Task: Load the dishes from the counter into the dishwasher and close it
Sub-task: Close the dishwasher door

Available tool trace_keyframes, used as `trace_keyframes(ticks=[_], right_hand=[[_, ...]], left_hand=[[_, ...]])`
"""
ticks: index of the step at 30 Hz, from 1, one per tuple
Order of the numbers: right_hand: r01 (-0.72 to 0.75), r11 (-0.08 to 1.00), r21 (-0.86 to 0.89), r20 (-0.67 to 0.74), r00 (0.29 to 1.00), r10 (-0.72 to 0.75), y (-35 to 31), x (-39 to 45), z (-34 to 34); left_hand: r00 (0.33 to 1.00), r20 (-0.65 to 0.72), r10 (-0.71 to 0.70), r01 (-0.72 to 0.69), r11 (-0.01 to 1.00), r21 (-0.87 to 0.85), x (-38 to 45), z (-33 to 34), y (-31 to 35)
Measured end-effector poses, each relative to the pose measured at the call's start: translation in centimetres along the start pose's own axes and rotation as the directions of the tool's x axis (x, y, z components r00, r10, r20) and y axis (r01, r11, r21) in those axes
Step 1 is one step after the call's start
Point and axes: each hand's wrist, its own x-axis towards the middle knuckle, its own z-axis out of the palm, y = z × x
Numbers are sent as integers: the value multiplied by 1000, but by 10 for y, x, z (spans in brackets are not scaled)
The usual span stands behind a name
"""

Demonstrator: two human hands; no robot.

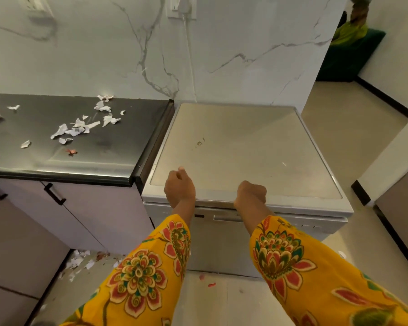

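A white dishwasher (240, 147) stands to the right of the dark counter (123, 142), and its door (222, 245) sits flush and shut. My left hand (179, 187) hovers over the front left of the dishwasher's top, fingers curled, nothing in it. Over the top's front edge, above the door handle (224, 218), my right hand (251, 192) is balled into a fist, also holding nothing. No dish shows on the counter or on the dishwasher's top.
Torn paper scraps (78, 129) lie scattered over the counter, and more scraps (80, 262) litter the floor by the cabinet base. Cabinet doors with black handles (54, 194) are at the left. A marble wall stands behind; open floor runs off to the right.
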Motion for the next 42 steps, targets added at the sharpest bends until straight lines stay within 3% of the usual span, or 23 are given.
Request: trace_keyframes(ticks=[3,6,11,14,18,30,35,42], right_hand=[[96,981,166,-35,995,-91,-26,-19,7],[325,940,102,-63,945,-320,-54,-37,12],[632,773,-58,-67,770,-635,-91,-52,36],[731,672,-117,-80,668,-740,-114,-55,53],[787,588,-188,-90,582,-808,-148,-59,77],[850,400,-342,-97,392,-915,-234,-91,125],[843,376,-386,-129,354,-926,-275,-109,147],[834,340,-435,-54,353,-934,-294,-114,155]], left_hand=[[971,-31,238,-235,969,81,14,-14,20],[913,-47,405,-398,910,118,32,-24,38],[784,-58,617,-601,780,175,66,-41,60],[738,-25,675,-653,722,230,93,-50,71],[619,-30,785,-757,606,245,133,-58,84],[530,136,837,-840,497,216,234,-92,114],[474,152,867,-866,429,257,280,-110,128],[441,144,886,-880,395,262,300,-113,139]])
